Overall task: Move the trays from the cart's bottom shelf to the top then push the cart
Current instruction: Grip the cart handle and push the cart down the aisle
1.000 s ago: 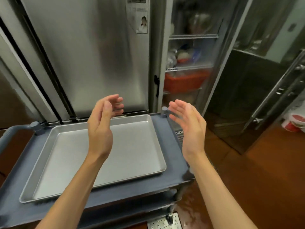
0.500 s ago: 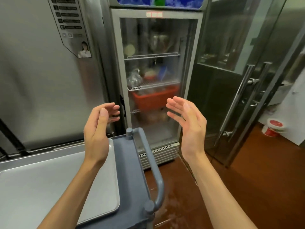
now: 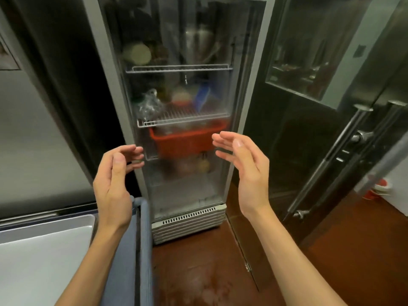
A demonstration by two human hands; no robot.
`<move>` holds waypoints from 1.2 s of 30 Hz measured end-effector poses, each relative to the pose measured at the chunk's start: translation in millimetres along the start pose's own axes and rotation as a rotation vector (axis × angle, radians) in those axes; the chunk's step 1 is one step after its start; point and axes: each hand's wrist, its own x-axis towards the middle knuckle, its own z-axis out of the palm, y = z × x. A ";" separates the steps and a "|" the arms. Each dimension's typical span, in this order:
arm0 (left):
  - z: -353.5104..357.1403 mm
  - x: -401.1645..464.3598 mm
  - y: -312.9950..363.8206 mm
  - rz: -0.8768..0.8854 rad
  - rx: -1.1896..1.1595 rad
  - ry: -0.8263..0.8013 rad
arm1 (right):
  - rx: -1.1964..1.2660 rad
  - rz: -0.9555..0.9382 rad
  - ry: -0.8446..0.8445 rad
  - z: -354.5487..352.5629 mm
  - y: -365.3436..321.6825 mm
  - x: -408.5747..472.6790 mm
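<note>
Tray (image 3: 44, 250) lies flat on cart (image 3: 125, 272), left of fridge (image 3: 176, 129); long axis unclear. Your left hand (image 3: 112, 186) and right hand (image 3: 245, 168) hover released, grasping nothing.

Tray (image 3: 44, 250): pale silver-grey metal, plain, no pattern. Cart (image 3: 128, 261): slate blue-grey top with a rounded handle (image 3: 145, 239) of the same blue-grey. Floor (image 3: 209, 279): reddish-brown, blotched with paler wet-looking patches. Glass-door fridge (image 3: 176, 107): light grey frame, white wire shelves (image 3: 183, 117), white base grille (image 3: 189, 219) with a row of dark slots. Basket (image 3: 185, 140) inside the fridge: orange-red. Blue carton-like item (image 3: 202, 96) on the middle shelf, blurred. Steel cabinet (image 3: 33, 140) at left: brushed silver-grey. Doors (image 3: 309, 140) at right: dark with silver bar handles (image 3: 326, 164). Tub (image 3: 378, 188) at far right: white with red.
</note>
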 end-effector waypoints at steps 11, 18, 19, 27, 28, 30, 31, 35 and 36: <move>-2.4 3.7 4.1 -0.001 0.345 0.470 | 0.282 0.141 -0.432 50.9 71.3 91.4; -33.3 -46.3 60.1 0.037 0.558 0.807 | 0.521 0.236 -0.711 133.6 89.3 75.5; -36.8 -55.2 66.4 0.030 0.590 0.858 | 0.544 0.259 -0.757 145.4 90.9 68.0; -55.4 -110.2 76.2 0.023 0.753 1.114 | 0.655 0.278 -1.031 211.8 105.7 27.8; -55.3 -114.1 74.8 0.025 0.778 1.142 | 0.655 0.281 -1.068 217.0 109.3 25.5; -51.5 -121.4 70.5 -0.005 0.838 1.195 | 0.658 0.314 -1.137 224.0 116.1 23.4; -47.8 -123.5 68.3 -0.018 0.864 1.226 | 0.662 0.323 -1.170 228.3 120.1 24.4; -29.5 -125.6 57.4 -0.030 0.942 1.344 | 0.695 0.339 -1.260 244.5 137.3 36.9; -25.4 -124.9 54.8 -0.033 0.962 1.363 | 0.705 0.337 -1.277 247.3 141.5 40.6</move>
